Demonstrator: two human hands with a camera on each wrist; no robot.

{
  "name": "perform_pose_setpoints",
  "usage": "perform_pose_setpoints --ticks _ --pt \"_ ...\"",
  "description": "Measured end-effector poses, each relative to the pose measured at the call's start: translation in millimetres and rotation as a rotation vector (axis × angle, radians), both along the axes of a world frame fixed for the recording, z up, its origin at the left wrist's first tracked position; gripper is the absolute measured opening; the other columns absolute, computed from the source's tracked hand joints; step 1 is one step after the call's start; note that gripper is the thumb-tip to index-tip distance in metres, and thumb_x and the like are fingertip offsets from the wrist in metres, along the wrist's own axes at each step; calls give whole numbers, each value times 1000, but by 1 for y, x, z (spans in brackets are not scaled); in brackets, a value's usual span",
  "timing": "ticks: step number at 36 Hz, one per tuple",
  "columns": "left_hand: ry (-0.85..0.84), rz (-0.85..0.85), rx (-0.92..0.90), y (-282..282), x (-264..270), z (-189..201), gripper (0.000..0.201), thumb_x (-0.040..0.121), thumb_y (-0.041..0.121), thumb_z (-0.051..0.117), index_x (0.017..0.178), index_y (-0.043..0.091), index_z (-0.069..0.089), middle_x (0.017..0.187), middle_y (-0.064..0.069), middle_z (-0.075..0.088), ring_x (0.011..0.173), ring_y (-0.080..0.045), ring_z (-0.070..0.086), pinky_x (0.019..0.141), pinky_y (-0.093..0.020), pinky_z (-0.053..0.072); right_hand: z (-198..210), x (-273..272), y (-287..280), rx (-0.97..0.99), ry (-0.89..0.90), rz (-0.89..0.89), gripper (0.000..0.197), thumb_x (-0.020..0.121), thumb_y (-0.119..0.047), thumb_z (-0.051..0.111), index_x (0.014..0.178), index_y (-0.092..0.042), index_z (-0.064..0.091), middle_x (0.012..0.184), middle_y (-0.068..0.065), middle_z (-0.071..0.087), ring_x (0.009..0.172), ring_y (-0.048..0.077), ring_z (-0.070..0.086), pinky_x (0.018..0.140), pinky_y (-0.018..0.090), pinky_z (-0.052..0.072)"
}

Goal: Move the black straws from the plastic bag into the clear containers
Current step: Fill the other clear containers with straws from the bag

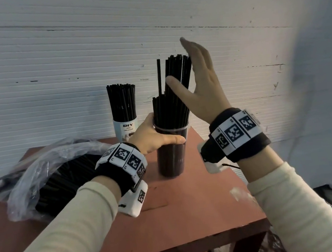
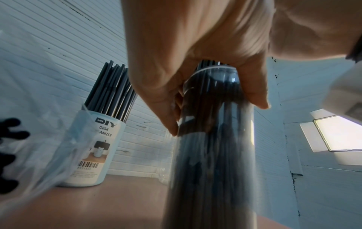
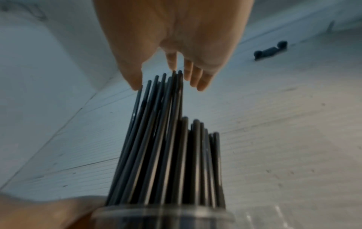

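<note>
A tall clear container (image 1: 172, 152) (image 2: 213, 139) stands mid-table, packed with black straws (image 1: 171, 95) (image 3: 168, 139) that stick up unevenly, some higher than others. My left hand (image 1: 153, 136) (image 2: 195, 69) grips this container just under its rim. My right hand (image 1: 197, 78) (image 3: 172, 51) is open, fingers straight, its palm beside the taller straws with the thumb in front of them. Behind stands a second container (image 1: 125, 127) (image 2: 94, 147), labelled "DIY Desk Organizer", full of straws. The plastic bag (image 1: 46, 174) with more black straws lies at the left.
The reddish-brown table (image 1: 172, 210) ends close to the right of the held container and at the front. A white ribbed wall (image 1: 46, 68) rises directly behind. A lit window (image 2: 340, 133) shows at the right in the left wrist view.
</note>
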State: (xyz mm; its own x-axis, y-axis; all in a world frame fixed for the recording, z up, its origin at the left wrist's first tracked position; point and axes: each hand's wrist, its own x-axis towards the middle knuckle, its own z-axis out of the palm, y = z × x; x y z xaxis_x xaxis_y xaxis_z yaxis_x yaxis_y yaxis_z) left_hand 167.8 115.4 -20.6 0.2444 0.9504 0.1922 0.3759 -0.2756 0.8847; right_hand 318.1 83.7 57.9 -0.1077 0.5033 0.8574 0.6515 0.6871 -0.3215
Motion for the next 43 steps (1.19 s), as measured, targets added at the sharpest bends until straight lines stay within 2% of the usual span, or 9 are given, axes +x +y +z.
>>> perform_pose_setpoints --ticks 4,9,15,19,23,26,29,36,43 --pt "12 46 15 -3 1 -1 82 60 32 93 129 24 48 106 17 60 103 -7 57 86 -21 39 0 -3 0 93 -54 -41 40 93 -11 54 132 -4 53 133 8 50 122 16 49 104 17 37" --pt "44 85 49 -6 2 -3 86 59 39 92 131 23 48 111 13 60 107 -11 57 93 -26 41 -12 -5 -1 112 -43 -48 29 89 -2 57 118 -2 63 117 6 60 103 4 53 93 7 39" --pt "65 86 65 -13 3 0 87 61 42 90 132 21 44 109 14 56 105 -9 54 92 -25 39 -17 -1 -7 84 -7 -12 29 87 -2 59 115 -4 66 116 6 62 107 16 60 93 32 51" --pt "53 43 24 -19 2 3 88 63 36 91 136 19 43 117 10 59 110 -10 56 89 -22 40 -20 -3 -10 78 8 10 31 87 -1 59 117 -4 65 118 5 61 110 16 59 92 35 53" --pt "23 20 -17 -22 1 5 84 67 26 89 137 18 43 114 10 59 102 -6 56 72 -11 37 -25 -3 -12 51 54 32 35 88 -1 56 123 -6 59 123 3 56 109 19 60 90 38 54" --pt "23 24 -19 -23 -1 5 84 66 28 90 136 20 44 115 11 59 103 -6 55 78 -15 38 -28 -1 -14 38 101 43 29 89 -4 57 118 -6 58 118 2 53 101 21 63 85 38 55" --pt "21 26 -18 -23 -2 4 85 64 30 90 136 19 45 117 11 58 111 -10 54 88 -22 37 -30 2 -15 58 107 8 24 91 -6 58 114 -5 62 113 2 59 97 14 63 87 29 53" --pt "41 30 0 -23 -2 4 84 67 32 89 136 19 44 112 13 54 106 -7 50 87 -21 34 -25 4 -20 5 83 16 27 90 -1 58 115 -8 64 106 1 67 80 -2 61 77 5 45" --pt "40 29 -13 -24 -2 4 87 65 34 90 137 19 44 118 11 56 112 -10 52 91 -25 36 -23 4 -25 -91 120 22 28 88 -3 61 115 -10 63 96 -9 63 75 -15 57 70 2 43"
